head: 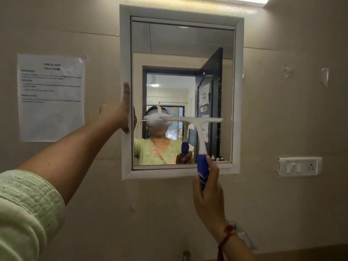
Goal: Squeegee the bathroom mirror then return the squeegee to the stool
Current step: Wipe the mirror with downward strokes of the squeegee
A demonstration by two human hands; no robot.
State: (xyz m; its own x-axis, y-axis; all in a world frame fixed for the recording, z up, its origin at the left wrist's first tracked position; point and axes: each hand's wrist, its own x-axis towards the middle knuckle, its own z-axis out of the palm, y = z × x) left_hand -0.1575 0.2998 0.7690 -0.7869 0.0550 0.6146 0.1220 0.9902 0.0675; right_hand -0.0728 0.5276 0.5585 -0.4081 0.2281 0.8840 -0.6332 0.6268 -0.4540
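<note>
Upper glass: the mirror [183, 44] above the squeegee [195, 129] blade is left uncovered, so room is given there across its width.
Left edge: the white frame [125, 53] is gripped by the left hand [118, 112], and this side is blocked by the forearm.
Lower right: the bottom of the glass is crossed by the handle, which is held by the right hand [209, 187].
Left wall: a taped paper sheet [51, 97] lies flat.
Right wall: a switch plate [299, 166] stands out, well apart from the frame.
Below: a tap [186, 256] is seen near the right wrist.
</note>
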